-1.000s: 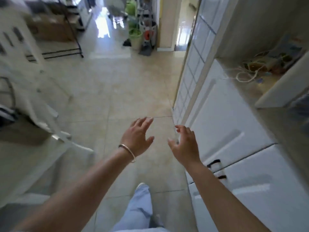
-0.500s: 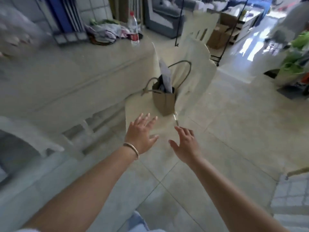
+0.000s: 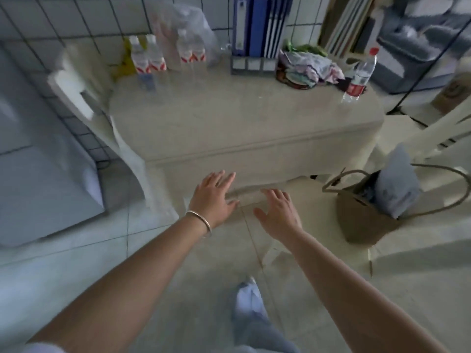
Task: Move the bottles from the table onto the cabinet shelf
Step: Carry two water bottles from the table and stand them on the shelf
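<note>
Two bare hands reach forward above the tiled floor [image 3: 76, 250], short of the near edge of a cloth-covered table [image 3: 242, 123]: the left hand [image 3: 212, 200], a thin bangle [image 3: 200, 220] at its wrist, and the right hand [image 3: 279, 212] both have fingers spread apart and hold nothing. Five water bottles can be counted on the table, though blur makes the tally uncertain: four red-labelled bottles [image 3: 168, 57] cluster at the far left by the tiled wall, two of them partly under a clear plastic bag [image 3: 183, 24], while a single red-capped bottle [image 3: 359, 75] stands upright well apart at the far right corner. Between the two groups, along the far edge, stand a row of blue binders [image 3: 257, 26] and one heap of crumpled cloth [image 3: 308, 68]. The table's middle and near stretch lie bare. One brown handbag [image 3: 364, 215] sits on a pale chair [image 3: 420, 263] at near right, just beside the table's corner; a white appliance [image 3: 38, 161] stands at left. Open floor runs between them beneath the arms, with one trouser leg [image 3: 252, 317] visible below.
</note>
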